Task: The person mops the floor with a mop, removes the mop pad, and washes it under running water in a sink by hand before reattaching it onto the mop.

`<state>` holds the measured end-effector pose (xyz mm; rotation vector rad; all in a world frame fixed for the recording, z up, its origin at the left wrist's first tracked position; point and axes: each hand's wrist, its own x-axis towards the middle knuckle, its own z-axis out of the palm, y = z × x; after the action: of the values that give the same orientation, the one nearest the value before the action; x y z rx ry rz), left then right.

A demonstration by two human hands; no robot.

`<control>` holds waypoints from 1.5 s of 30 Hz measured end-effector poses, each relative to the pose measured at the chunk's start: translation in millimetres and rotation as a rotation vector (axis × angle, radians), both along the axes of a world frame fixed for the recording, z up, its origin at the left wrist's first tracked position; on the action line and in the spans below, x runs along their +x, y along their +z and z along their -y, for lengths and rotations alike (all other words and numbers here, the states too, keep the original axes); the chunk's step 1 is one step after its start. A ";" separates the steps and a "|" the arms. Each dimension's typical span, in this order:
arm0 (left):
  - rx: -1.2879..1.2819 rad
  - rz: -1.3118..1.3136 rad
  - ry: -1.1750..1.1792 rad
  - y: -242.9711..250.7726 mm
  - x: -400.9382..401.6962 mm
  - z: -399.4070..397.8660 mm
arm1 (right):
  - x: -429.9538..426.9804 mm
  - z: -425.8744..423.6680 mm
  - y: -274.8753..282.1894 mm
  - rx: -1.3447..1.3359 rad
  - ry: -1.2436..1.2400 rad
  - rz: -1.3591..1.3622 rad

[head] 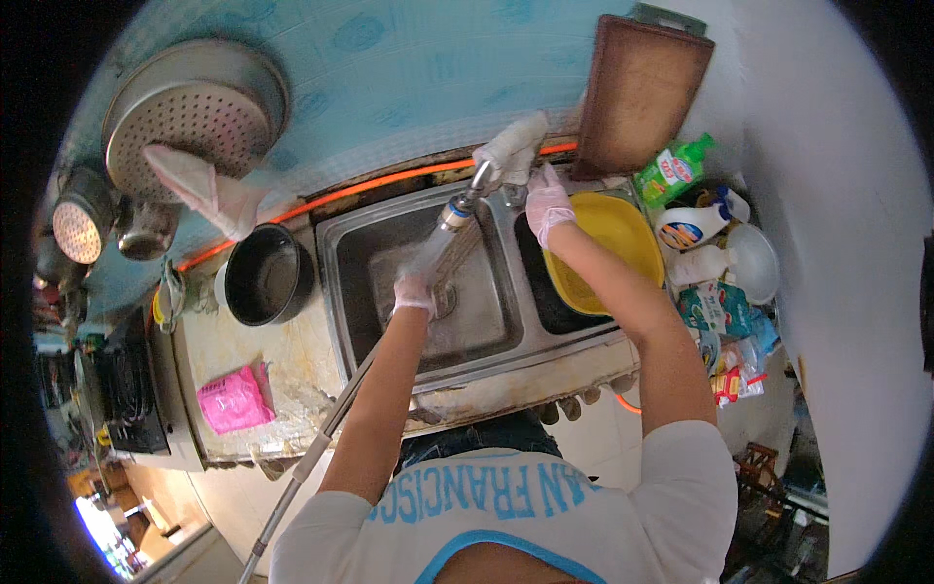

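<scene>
Inside the left bowl of the steel double sink (503, 321), my left hand (414, 290) is under water running from the faucet (456, 212). It wears a thin clear glove and appears closed around the upper end of a long metal pole (321, 438), which slants down past my left side. Spray blurs the fingers, and a ribbed piece (461, 255) shows just beyond them. A white cloth (514, 150) is wrapped over the faucet's neck. My gloved right hand (549, 203) reaches behind the right bowl, close to the faucet's base (514, 194); whether it touches is unclear. A yellow basin (609, 252) sits in that bowl.
A black pot (267, 275) and a pink packet (235, 400) lie on the left counter. Steamer pans (193, 124) hang on the wall. A cutting board (642, 95), green pump bottle (673, 170), white bottle (689, 226) and translucent bowl (753, 263) crowd the right. An orange hose (379, 179) runs behind.
</scene>
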<state>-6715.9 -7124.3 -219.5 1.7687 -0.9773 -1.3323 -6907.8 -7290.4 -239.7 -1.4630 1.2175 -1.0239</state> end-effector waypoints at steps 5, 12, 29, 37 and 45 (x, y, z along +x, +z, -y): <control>-0.087 0.019 0.317 -133.8 83.0 -66.9 | 75.5 -45.5 68.8 -0.803 0.618 -1.405; -0.263 0.360 0.274 -87.0 26.1 -48.6 | 68.9 -22.6 36.3 -0.400 0.430 -1.074; -0.166 -0.713 -0.005 104.8 -173.4 121.5 | -153.8 87.1 176.3 0.556 -0.564 1.210; -0.068 -0.928 0.019 112.0 -184.8 164.8 | -140.2 97.6 183.7 0.367 -0.576 0.825; -0.108 -1.092 0.112 106.5 -180.9 163.7 | -121.0 85.3 182.4 0.357 -0.671 0.750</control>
<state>-6896.7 -7288.0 -113.0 0.7484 -0.3033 -1.7808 -7028.8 -7375.6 -57.3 -0.2978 1.2344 -1.5125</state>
